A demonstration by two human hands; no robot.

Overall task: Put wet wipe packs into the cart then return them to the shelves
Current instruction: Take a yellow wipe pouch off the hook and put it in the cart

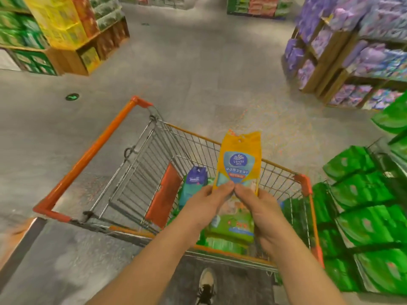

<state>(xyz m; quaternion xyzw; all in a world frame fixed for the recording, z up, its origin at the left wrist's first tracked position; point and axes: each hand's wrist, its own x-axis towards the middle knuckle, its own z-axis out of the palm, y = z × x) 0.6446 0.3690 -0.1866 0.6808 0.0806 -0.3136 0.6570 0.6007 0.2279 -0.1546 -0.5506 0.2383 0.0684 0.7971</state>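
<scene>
Two hands, left and right, pinch the near end of a flat, glossy yellow pack, holding it upright over the wire cart, thumbs meeting on its face. Inside the orange-railed steel basket lie a purple-topped pack to the left and soft green packs under the hands. Shiny green packs crowd the right shelf.
</scene>
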